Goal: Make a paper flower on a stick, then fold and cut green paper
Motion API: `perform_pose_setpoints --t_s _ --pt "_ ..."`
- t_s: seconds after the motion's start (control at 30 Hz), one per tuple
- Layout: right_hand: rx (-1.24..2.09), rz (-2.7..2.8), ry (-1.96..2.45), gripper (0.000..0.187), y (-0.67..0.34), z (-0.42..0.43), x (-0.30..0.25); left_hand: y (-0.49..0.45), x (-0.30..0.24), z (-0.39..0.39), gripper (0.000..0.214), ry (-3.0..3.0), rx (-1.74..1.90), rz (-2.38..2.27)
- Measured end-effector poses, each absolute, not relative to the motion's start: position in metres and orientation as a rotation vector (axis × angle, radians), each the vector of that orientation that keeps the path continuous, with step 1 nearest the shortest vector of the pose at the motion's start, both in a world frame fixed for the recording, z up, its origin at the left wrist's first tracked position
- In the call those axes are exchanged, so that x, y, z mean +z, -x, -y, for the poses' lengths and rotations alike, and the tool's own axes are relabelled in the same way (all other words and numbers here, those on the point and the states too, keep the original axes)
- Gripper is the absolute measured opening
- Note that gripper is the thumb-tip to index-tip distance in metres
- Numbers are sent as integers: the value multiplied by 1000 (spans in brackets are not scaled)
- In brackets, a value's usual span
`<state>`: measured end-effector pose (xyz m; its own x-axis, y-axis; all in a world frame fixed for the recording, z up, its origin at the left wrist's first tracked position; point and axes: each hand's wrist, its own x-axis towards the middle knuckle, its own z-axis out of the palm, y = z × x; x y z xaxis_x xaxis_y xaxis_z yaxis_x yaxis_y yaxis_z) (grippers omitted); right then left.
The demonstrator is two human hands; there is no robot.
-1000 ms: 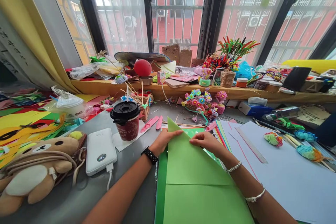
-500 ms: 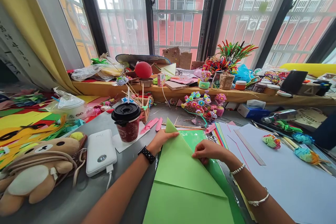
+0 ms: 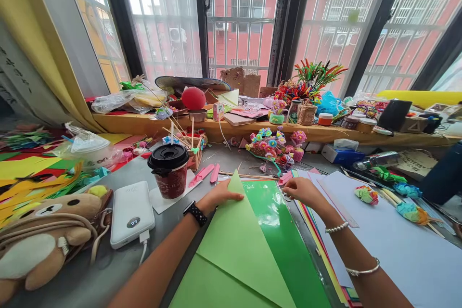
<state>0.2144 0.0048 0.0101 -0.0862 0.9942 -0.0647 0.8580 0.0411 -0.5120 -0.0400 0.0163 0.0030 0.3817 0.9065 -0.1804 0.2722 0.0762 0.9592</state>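
Observation:
My left hand (image 3: 219, 196) grips a folded sheet of light green paper (image 3: 238, 245) near its pointed top, thumb lying across the front. A slanted fold runs down the paper's right side, and a second layer's edge crosses it lower down. Beneath it, a glossy green plastic sheet (image 3: 285, 236) shows on the right. My right hand (image 3: 305, 193) is off the paper, over the right edge of the glossy sheet. Its fingers are curled closed; what is at the fingertips, if anything, is too small to make out.
A lidded dark red cup (image 3: 169, 178) and a white power bank (image 3: 132, 214) stand left, beside a plush bear (image 3: 54, 231). White paper (image 3: 390, 236) and a clear ruler (image 3: 337, 207) lie right. Crochet flowers (image 3: 269, 143) sit behind, below a cluttered windowsill (image 3: 231, 127).
My right hand has let go of the paper's slanted edge and moved right. The light green paper has shifted left and turned in my left hand, baring more of the glossy green sheet.

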Motion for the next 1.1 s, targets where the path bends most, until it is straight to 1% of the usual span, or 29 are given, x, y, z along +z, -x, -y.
perform_pose_setpoints --t_s 0.17,0.3,0.47,0.53,0.7,0.8,0.87,0.97,1.03,1.1 --pt "294 1940 2177 15 -240 -9 11 40 2 -18 55 -1581 648 -1186" --pt "64 1754 2478 26 -268 -7 5 38 -8 -26 65 -1636 678 -1200" --pt "-11 1754 2591 25 -290 -2 -11 36 -10 -28 81 -1731 688 -1154" --pt "-35 1789 2583 23 -292 -1 -15 34 -9 -26 83 -1778 692 -1129" --pt "-94 1801 2603 23 -296 0 -18 28 -12 -20 78 -1986 674 -1077" --pt "-143 1800 2608 23 -299 1 -19 27 -11 -18 74 -2197 695 -1189" --pt "-180 1805 2595 24 -302 2 -18 27 -10 -16 67 -2368 676 -1243" --pt "-229 1802 2563 25 -306 5 -14 24 -14 -12 54 -2625 540 -1200" --pt "-274 1784 2537 27 -305 8 -9 21 -19 -10 51 -2737 403 -1184" --pt "-299 1793 2413 25 -297 14 -3 18 -25 -10 49 -2790 286 -1205"
